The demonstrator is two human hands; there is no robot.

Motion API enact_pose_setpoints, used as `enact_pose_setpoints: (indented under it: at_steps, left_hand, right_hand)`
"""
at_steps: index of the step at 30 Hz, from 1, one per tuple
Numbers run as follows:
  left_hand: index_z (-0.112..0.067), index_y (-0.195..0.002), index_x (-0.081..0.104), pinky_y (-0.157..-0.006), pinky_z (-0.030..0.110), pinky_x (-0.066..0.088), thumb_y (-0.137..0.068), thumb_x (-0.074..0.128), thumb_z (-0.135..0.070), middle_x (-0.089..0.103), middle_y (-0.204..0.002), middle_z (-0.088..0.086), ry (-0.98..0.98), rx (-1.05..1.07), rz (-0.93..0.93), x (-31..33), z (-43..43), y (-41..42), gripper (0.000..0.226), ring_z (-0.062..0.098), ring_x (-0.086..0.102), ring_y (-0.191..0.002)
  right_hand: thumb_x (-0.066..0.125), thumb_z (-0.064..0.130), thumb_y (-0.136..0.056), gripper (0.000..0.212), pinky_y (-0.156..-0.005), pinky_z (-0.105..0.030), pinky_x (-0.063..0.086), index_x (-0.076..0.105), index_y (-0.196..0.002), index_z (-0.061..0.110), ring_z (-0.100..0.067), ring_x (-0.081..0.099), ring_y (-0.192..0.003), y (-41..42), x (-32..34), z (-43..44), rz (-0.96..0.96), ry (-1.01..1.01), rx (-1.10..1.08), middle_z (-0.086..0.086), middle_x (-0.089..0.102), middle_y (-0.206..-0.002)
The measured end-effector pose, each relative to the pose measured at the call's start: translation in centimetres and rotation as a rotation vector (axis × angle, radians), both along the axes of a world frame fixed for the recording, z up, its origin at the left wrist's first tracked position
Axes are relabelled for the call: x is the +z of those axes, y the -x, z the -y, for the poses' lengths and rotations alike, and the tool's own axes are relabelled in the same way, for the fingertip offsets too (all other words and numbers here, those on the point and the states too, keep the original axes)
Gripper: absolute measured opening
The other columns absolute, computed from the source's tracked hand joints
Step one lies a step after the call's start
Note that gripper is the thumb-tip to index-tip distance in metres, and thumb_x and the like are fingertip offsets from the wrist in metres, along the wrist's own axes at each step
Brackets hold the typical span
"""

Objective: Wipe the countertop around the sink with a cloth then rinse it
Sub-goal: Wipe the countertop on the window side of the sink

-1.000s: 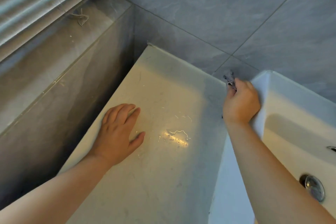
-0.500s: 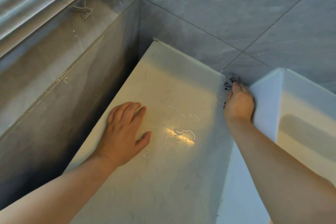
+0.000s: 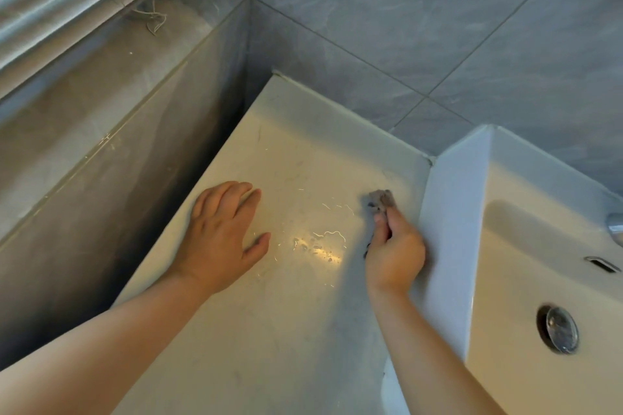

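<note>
Head view: the right grip [image 3: 396,253], at centre right of the frame, is curled round a small grey cloth [image 3: 381,199] and holds it on the pale bench [image 3: 286,330], just beside the white sink [image 3: 451,212] wall. The left grip [image 3: 219,239] lies flat on the bench at centre left, fingers straight. Water streaks [image 3: 323,242] glint between them.

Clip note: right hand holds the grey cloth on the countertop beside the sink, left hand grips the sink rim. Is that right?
Not quite. The head view shows the left hand lying flat on the countertop, away from the sink. The right hand does hold the grey cloth on the countertop beside it.
</note>
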State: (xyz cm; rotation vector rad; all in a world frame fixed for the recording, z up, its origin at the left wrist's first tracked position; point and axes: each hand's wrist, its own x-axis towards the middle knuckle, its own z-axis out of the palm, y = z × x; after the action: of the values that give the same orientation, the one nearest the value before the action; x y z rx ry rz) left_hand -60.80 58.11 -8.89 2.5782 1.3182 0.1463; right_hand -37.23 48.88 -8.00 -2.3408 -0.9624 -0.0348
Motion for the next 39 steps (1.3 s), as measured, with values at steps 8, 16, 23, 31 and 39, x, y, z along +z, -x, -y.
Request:
enact_pose_setpoints:
  at_steps: [8,16,23,31,39]
  left_hand:
    - [-0.008,-0.130,0.051,-0.108,0.041,0.024,-0.084,0.038,-0.052,0.045,-0.134,0.010,-0.015,0.004,0.026,0.2,0.2,0.0,0.065,0.029,0.037,-0.127]
    - [-0.007,-0.129,0.052,-0.108,0.040,0.023,-0.083,0.040,-0.051,0.046,-0.133,0.010,-0.024,0.005,0.044,0.1,0.2,-0.1,0.065,0.029,0.037,-0.126]
    - [-0.007,-0.130,0.052,-0.108,0.039,0.022,-0.083,0.041,-0.051,0.046,-0.133,0.009,-0.038,0.007,0.060,-0.1,0.1,-0.1,0.065,0.028,0.037,-0.126]
    - [-0.009,-0.132,0.050,-0.109,0.042,0.026,-0.084,0.040,-0.052,0.044,-0.135,0.009,-0.022,0.007,0.047,-0.3,0.1,0.0,0.066,0.028,0.036,-0.128]
    - [-0.010,-0.133,0.049,-0.110,0.042,0.025,-0.084,0.038,-0.053,0.042,-0.137,0.008,-0.015,0.016,0.043,-0.2,0.2,0.0,0.066,0.027,0.034,-0.129]
  right_hand:
    - [0.056,0.023,-0.093,0.021,-0.052,-0.013,0.033,0.067,-0.075,0.027,0.001,0.044,-0.052,3.6,1.3,3.1,-0.261,-0.077,0.047,0.021,0.050,-0.051]
    - [0.051,0.012,-0.093,0.019,-0.052,-0.024,0.025,0.065,-0.080,0.014,-0.011,0.046,-0.062,-0.7,5.0,-0.7,-0.093,-0.136,0.026,0.004,0.059,-0.068]
    - [0.052,0.012,-0.092,0.019,-0.055,-0.025,0.021,0.064,-0.078,0.007,-0.020,0.042,-0.061,-3.6,0.7,-3.3,-0.073,-0.051,0.059,-0.009,0.061,-0.068]
    - [0.054,0.018,-0.092,0.015,-0.064,-0.007,0.037,0.069,-0.089,0.016,-0.007,0.054,-0.074,0.3,-0.4,-2.7,-0.240,-0.192,0.132,0.011,0.064,-0.081]
    - [0.054,0.021,-0.091,0.016,-0.069,-0.016,0.044,0.070,-0.090,0.025,-0.003,0.059,-0.078,4.2,-0.2,-0.3,-0.304,-0.148,0.242,0.017,0.067,-0.081]
